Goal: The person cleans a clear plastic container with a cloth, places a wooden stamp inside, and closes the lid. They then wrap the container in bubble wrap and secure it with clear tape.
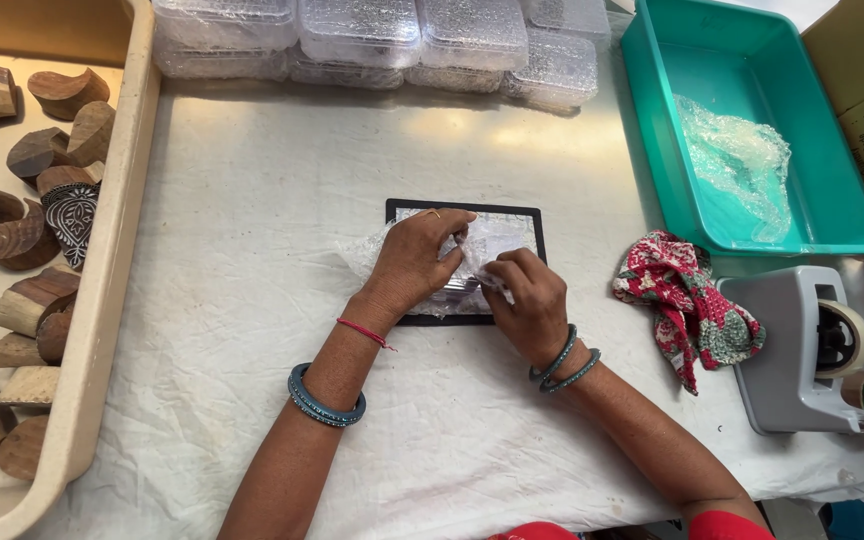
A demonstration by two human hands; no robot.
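Bubble wrap (pixel 472 262), contents perhaps hidden; left hand (pixel 414 262), right hand (pixel 527 300) pinching.

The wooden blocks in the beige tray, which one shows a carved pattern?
The dark block by the beige tray's right wall, about halfway down: its black-and-white carved face points up, while the other blocks show only plain wood.

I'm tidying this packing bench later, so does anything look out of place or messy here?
Two small things. A red floral cloth lies crumpled between the green tub and the tape dispenser. A loose wad of bubble wrap sits in the tub. Both hands, left and right, are on the wrapped item.
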